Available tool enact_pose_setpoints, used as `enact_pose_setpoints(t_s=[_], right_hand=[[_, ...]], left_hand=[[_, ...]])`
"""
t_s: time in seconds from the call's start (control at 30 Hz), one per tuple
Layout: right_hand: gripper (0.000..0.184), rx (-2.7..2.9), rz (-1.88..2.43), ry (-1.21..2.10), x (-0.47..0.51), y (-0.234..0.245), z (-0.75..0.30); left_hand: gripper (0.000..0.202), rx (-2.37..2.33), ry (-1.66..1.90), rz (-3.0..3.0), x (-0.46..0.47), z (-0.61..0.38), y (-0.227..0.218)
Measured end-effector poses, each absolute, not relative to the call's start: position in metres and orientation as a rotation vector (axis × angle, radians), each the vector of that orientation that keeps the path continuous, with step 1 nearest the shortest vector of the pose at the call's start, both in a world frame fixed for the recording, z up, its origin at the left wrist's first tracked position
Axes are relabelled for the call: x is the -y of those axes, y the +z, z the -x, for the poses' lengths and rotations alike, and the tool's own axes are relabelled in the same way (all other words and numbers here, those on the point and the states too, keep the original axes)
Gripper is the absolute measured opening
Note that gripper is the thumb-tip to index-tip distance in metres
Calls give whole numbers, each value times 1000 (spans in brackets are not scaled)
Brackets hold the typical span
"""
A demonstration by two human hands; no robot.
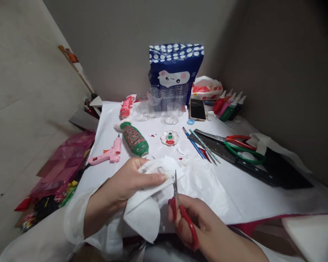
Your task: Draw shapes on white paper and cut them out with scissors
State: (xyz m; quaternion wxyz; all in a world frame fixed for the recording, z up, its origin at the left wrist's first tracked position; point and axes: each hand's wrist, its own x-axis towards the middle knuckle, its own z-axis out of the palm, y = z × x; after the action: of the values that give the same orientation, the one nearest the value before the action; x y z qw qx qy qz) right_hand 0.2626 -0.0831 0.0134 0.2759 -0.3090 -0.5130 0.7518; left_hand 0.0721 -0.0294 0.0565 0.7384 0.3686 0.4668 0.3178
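Note:
My left hand (131, 180) pinches a folded white sheet (144, 222), paper towel or soft cloth, and part of it hangs down below the fingers. In my right hand (199, 222) is a pair of small scissors (190, 223) with red handles, the blades pointing up. Those blades stand at the right edge of the white sheet; I cannot tell whether they cut into it. Just beyond my left hand lies a green fish figure (135, 140) with a reddish-brown patterned body. A flower-shaped palette (170, 138) with green and red paint sits past the sheet.
A pink glue gun (108, 153) lies left. Clear plastic cups (155, 102) and a blue bag (177, 65) stand behind, near a red fish figure (127, 106) and a phone (197, 110). Brushes (194, 143), large green-handled scissors (244, 154) and paint bottles (229, 109) are right.

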Motion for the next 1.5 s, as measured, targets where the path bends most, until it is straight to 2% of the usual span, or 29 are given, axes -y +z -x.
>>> enact_pose_setpoints(t_s=[0.13, 0.4, 0.9, 1.1, 1.27, 1.5], right_hand=[[27, 1403, 815, 1973, 83, 8, -264], [45, 1343, 819, 1978, 86, 2, -264], [44, 1248, 840, 2080, 87, -2, -267], [49, 1398, 784, 2066, 84, 2, -268], [50, 1391, 776, 2064, 84, 1, -270], [51, 1391, 775, 2060, 84, 1, -273]], left_hand=[[28, -1044, 650, -884, 30, -70, 57], [25, -1086, 698, -823, 31, -74, 62], [16, -973, 706, -781, 33, -75, 63], [24, -1014, 681, -799, 33, -76, 61], [18, -983, 676, -824, 34, -77, 62], [19, -980, 674, -848, 32, -77, 61]])
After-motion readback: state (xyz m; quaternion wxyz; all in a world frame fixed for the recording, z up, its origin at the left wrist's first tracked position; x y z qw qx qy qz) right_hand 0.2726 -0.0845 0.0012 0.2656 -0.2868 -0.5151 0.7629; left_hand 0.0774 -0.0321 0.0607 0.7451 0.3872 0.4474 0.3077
